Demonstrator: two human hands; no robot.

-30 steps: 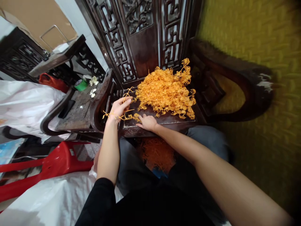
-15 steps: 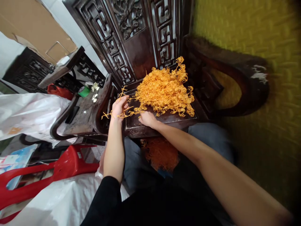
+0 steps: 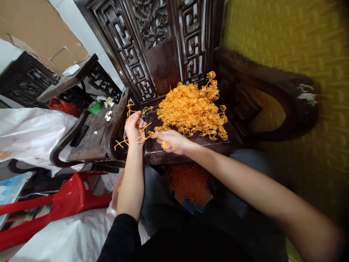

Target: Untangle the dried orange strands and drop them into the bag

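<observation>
A heap of thin orange strands (image 3: 192, 109) lies on the dark wooden chair seat (image 3: 155, 145) in front of me. My left hand (image 3: 134, 127) is closed around a small bunch of orange strands whose ends stick out above and below the fist. My right hand (image 3: 170, 140) is raised just off the seat's front edge, pinching a little clump of the same strands and touching the left hand's bunch. More orange strands (image 3: 189, 183) lie in a pile below the seat, between my knees.
The chair's carved back (image 3: 163, 43) rises behind the heap and its curved armrest (image 3: 272, 87) is at the right. A second dark chair (image 3: 92, 131) stands at the left with small white flowers on it. Red plastic furniture (image 3: 54, 203) and white sacks (image 3: 32, 127) are at the lower left.
My right hand has lifted off the seat with a pinch of strands and come to the left hand. The left hand has turned upright with its bunch.
</observation>
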